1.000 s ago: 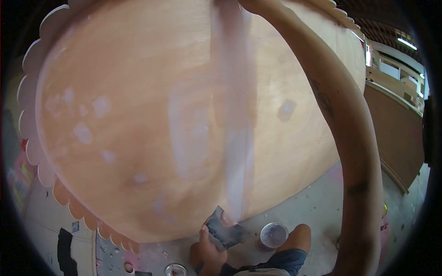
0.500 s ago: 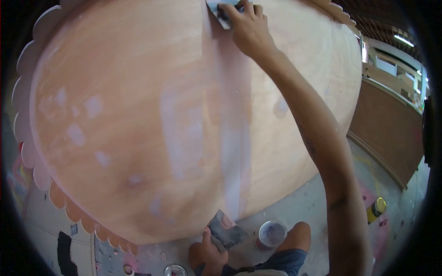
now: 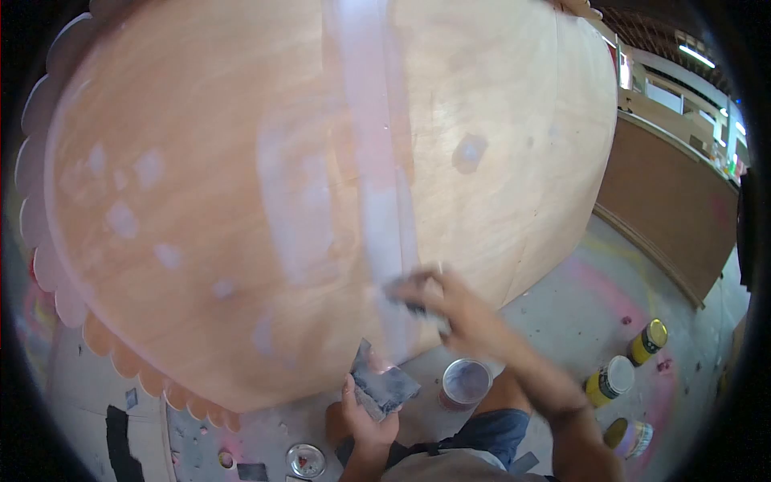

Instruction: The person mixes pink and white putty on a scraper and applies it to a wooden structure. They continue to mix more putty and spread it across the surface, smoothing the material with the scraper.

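A large curved wooden panel [image 3: 201, 161] with scalloped edging fills much of the view, with pale filler patches and a long pale vertical strip [image 3: 375, 161]. At the bottom centre my left hand [image 3: 369, 424] holds a dark square plate [image 3: 383, 384] smeared with grey and a little pink. My right hand [image 3: 454, 313], blurred, grips a dark flat spreader [image 3: 414, 304] close to the strip's lower end; whether the tool touches the panel cannot be told. Just below the right hand, an open can [image 3: 467, 382] of greyish paste stands between my legs.
Several cans stand on the floor at the lower right, among them a yellow one [image 3: 648, 341] and a white-lidded one [image 3: 610, 380]. A brown board [image 3: 662, 201] leans behind them. A round lid [image 3: 306, 460] and a black strip [image 3: 122, 442] lie at the lower left.
My right hand has come down from the panel's top to near its lower edge, still with the spreader. The view has shifted, showing more cans at the right.
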Motion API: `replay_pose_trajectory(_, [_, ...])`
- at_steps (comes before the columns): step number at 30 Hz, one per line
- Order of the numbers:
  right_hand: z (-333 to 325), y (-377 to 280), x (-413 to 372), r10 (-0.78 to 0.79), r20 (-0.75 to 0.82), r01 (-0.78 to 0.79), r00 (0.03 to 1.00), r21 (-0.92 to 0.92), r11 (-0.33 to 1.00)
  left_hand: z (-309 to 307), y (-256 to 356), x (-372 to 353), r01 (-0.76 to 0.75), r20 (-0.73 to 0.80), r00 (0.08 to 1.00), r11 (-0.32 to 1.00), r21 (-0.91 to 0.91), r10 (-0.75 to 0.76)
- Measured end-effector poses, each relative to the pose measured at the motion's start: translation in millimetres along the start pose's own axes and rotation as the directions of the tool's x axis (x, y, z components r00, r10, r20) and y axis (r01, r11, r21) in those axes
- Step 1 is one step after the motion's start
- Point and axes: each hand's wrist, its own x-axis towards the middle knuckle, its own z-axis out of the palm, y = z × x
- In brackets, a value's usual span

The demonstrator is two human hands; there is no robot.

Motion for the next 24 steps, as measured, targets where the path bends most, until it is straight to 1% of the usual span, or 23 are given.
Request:
replay_pose_trajectory(2, [24.4, -10.6, -49.4, -0.147, -0.028, 0.149, 0.989, 0.253, 0.956, 18.6, 0.6, -3.3, 0.043, -0.063, 0.997, 0.986, -0.164, -0.054])
replay_pose_trajectory(3, [43.4, -12.2, -69.8, -0.143, -0.027, 0.145, 0.989, 0.255, 0.956, 15.4, -1.2, -1.9, 0.044, -0.067, 0.996, 0.986, -0.164, -0.056])
replay_pose_trajectory(4, [65.3, -8.4, -87.3, -0.161, -0.15, 0.206, 0.976, 0.364, 0.908, 9.3, -3.2, 2.5, 0.07, 0.022, 0.997, 0.99, -0.12, -0.067])
replay_pose_trajectory(5, [78.7, -2.6, -99.0, -0.152, -0.277, 0.27, 0.949, 0.461, 0.845, 9.8, -5.2, -0.8, 0.092, 0.056, 0.995, 0.992, -0.092, -0.087])
replay_pose_trajectory(6, [80.9, 4.5, -103.0, -0.128, -0.283, 0.253, 0.951, 0.469, 0.846, 10.4, -7.3, -3.8, 0.112, 0.09, 0.99, 0.992, -0.061, -0.107])
replay_pose_trajectory(7, [80.2, 12.1, -104.8, 0.011, -0.18, 0.063, 0.984, 0.398, 0.915, 23.0, -8.8, -8.6, 0.03, 0.07, 0.997, 0.996, 0.081, -0.036])
replay_pose_trajectory(8, [79.6, 17.7, -109.4, 0.164, -0.083, -0.132, 0.983, 0.305, 0.943, 28.5, -11.4, -15.4, -0.044, 0.063, 0.998, 0.974, 0.222, 0.031])
replay_pose_trajectory(9, [75.2, 25.6, -119.3, 0.193, -0.085, -0.158, 0.978, 0.31, 0.937, 25.3, -12.3, -22.0, -0.018, 0.048, 0.999, 0.973, 0.23, 0.007])
replay_pose_trajectory(11, [62.1, 39.7, -138.1, 0.294, 0.043, -0.295, 0.955, 0.023, 0.955, 18.1, -8.3, -24.9, -0.195, 0.143, 0.978, 0.918, 0.346, 0.154])
replay_pose_trajectory(12, [61.7, 35.2, -141.3, 0.3, 0.05, -0.302, 0.953, 0.021, 0.953, 18.5, -8.5, -23.0, -0.214, 0.146, 0.974, 0.906, 0.366, 0.171])
replay_pose_trajectory(13, [61.9, 22.4, -146.7, 0.595, -0.162, -0.45, 0.787, 0.51, 0.733, 21.5, -8.0, -21.7, -0.232, 0.15, 0.971, 0.893, 0.386, 0.187])
replay_pose_trajectory(14, [62.6, 3.1, -152.2, 0.867, -0.157, -0.324, 0.473, 0.884, 0.337, 26.9, -7.8, -20.7, -0.231, 0.129, 0.972, 0.898, 0.375, 0.196])
replay_pose_trajectory(15, [49.1, -39.7, -133.9, 0.887, -0.199, -0.028, 0.417, 0.972, 0.232, 33.1, -7.0, -20.6, -0.23, 0.102, 0.973, 0.902, 0.365, 0.207])
replay_pose_trajectory(16, [51.1, -44.1, -145.5, 0.847, -0.136, 0.036, 0.514, 0.99, 0.137, 38.5, -9.2, -20.1, -0.216, 0.062, 0.976, 0.903, 0.371, 0.208])
replay_pose_trajectory(17, [60.2, -49.3, -148.3, 0.849, -0.143, 0.031, 0.509, 0.988, 0.148, 44.1, -14.2, -17.9, -0.318, 0.064, 0.946, 0.868, 0.381, 0.318])
replay_pose_trajectory(18, [72.0, -58.1, -147.4, 0.869, -0.174, -0.028, 0.463, 0.977, 0.211, 44.7, -18.3, -18.6, -0.418, 0.075, 0.902, 0.819, 0.393, 0.424])
replay_pose_trajectory(19, [82.2, -63.7, -145.6, 0.883, -0.204, -0.09, 0.423, 0.96, 0.265, 41.0, -20.4, -20.8, -0.411, 0.055, 0.903, 0.817, 0.404, 0.427])
replay_pose_trajectory(20, [90.0, -69.1, -142.2, 0.89, -0.216, -0.131, 0.401, 0.948, 0.289, 37.3, -21.3, -19.7, -0.5, 0.153, 0.86, 0.746, 0.44, 0.487])
replay_pose_trajectory(21, [93.2, -73.7, -137.0, 0.9, -0.195, -0.19, 0.391, 0.939, 0.286, 32.0, -21.4, -17.4, -0.586, 0.258, 0.807, 0.668, 0.458, 0.531])
replay_pose_trajectory(22, [94.3, -74.3, -133.3, 0.902, -0.195, -0.193, 0.385, 0.939, 0.286, 23.6, -18.7, -19.5, -0.637, 0.345, 0.767, 0.579, 0.509, 0.541])
replay_pose_trajectory(23, [94.4, -73.6, -128.3, 0.892, -0.203, -0.233, 0.404, 0.92, 0.315, 18.4, -13.5, -22.4, -0.632, 0.342, 0.772, 0.585, 0.509, 0.536])
replay_pose_trajectory(24, [93.1, -72.2, -122.7, 0.881, -0.21, -0.274, 0.425, 0.897, 0.346, 21.6, -5.0, -26.7, -0.643, 0.428, 0.761, 0.484, 0.594, 0.488])
